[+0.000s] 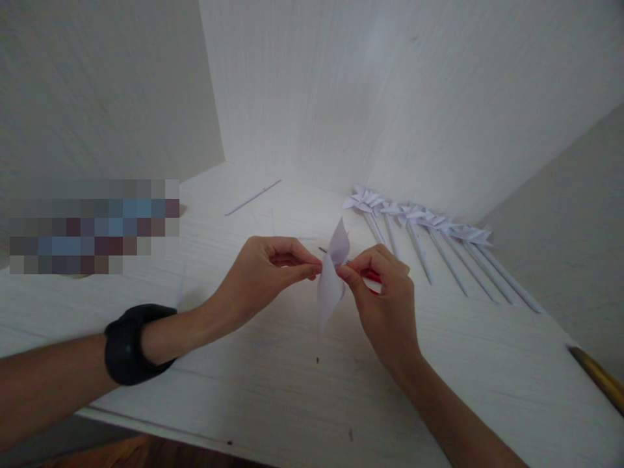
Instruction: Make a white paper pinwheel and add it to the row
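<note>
A folded white paper pinwheel [331, 273] is held edge-on above the white table [273, 390], between both hands. My left hand [266, 270] pinches its centre from the left with fingertips closed. My right hand [383, 302] pinches it from the right, and something red shows under those fingers. A thin dark pin or rod pokes out just behind the paper. A black band [129, 344] wraps my left wrist.
A row of several finished white pinwheels on paper sticks [429, 237] lies at the back right. One loose white stick [253, 197] lies at the back left. White walls close the corner. A brass-coloured rod [599, 377] sits at the right edge.
</note>
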Available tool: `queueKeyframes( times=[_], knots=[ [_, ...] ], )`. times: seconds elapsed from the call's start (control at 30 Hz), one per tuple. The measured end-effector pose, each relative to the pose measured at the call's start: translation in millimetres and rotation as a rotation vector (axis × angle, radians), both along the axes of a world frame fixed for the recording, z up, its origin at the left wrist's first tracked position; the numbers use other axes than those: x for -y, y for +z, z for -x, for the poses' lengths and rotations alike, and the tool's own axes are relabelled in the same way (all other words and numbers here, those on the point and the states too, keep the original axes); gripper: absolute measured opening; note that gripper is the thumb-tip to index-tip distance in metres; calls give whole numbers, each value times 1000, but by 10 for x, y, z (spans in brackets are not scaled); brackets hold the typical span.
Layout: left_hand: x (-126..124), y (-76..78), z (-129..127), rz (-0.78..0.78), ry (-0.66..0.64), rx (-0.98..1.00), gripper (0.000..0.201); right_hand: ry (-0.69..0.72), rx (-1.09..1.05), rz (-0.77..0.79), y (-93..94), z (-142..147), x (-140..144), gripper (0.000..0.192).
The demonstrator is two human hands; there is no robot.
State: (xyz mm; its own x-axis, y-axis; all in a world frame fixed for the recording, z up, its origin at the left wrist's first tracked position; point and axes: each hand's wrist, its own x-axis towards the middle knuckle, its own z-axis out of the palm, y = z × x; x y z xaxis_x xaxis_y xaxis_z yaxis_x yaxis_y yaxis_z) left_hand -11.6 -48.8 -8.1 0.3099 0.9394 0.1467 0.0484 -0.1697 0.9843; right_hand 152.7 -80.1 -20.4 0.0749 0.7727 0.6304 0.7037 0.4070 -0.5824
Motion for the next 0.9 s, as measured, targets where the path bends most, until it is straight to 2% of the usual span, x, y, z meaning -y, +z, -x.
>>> queueKeyframes(
  times=[0.27,0.67,0.9],
  knots=[
    [13,8,10,-45,7,-34,5,-21,27,0,-30,23,5,20],
    [0,-34,4,44,-33,37,7,0,-16,15,12,29,6,18],
    [-36,-43,3,43,-14,65,7,80,-15,22,36,-58,-5,5]
  ],
)
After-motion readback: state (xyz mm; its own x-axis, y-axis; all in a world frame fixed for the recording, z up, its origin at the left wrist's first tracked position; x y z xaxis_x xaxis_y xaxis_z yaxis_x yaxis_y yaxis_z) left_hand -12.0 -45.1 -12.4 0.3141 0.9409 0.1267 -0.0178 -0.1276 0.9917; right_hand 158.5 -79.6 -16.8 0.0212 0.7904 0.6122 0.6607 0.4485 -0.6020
